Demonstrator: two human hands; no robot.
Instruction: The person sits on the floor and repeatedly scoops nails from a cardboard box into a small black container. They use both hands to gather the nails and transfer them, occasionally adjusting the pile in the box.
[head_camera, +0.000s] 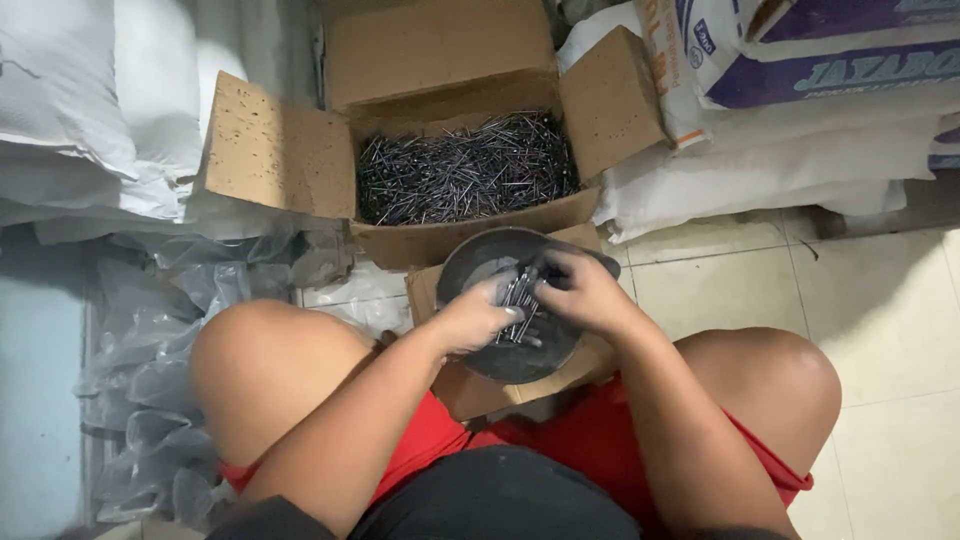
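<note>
Tiled floor (880, 330) carries sacks and, at twelve o'clock, an open cardboard box (290, 150) of loose nails. Left hand (472, 318) and right hand (585, 290) meet over a dark round pan (470, 262). Both sets of fingers curl around one bundle of nails (517, 305), its long axis running twelve to six.

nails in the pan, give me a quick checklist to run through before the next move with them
1. Both hands on the bundle: left hand and right hand both grip the bunch of nails: ok.
2. Bundle over the pan: it sits above the dark round pan: ok.
3. Pan supported: it rests on a cardboard piece between the knees; how steady it is: cannot tell.
4. Supply at hand: the open cardboard box just ahead has plenty of loose nails: ok.
5. Nails aligned in the bundle: roughly parallel, ends hidden by fingers: cannot tell.
</note>
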